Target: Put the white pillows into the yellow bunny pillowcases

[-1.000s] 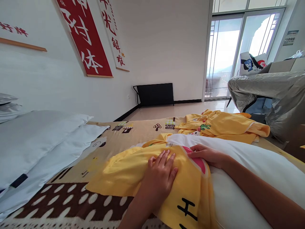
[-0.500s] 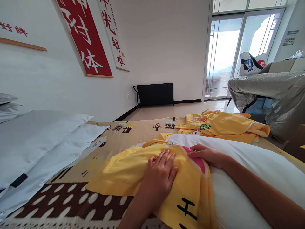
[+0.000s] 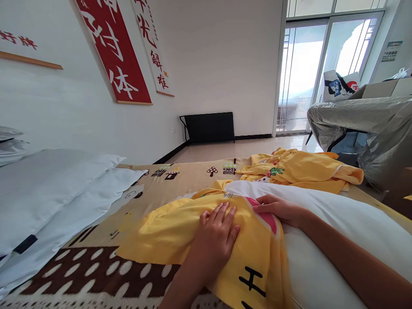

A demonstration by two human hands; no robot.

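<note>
A yellow pillowcase with a pink-and-white printed shape and black lettering is partly drawn over one end of a white pillow. My left hand lies flat on top of the yellow cloth, fingers stretched out. At the pillowcase's opening, my right hand pinches the edge beside the pink print, thumb hidden from view. The pillow's bare part extends to the right beneath my right forearm. How far the pillow reaches inside the case cannot be seen.
White pillows are stacked at the left on a patterned blanket. More yellow printed cloth lies bunched behind the white pillow. At the right stands a table under silvery plastic, bearing a box and a bag.
</note>
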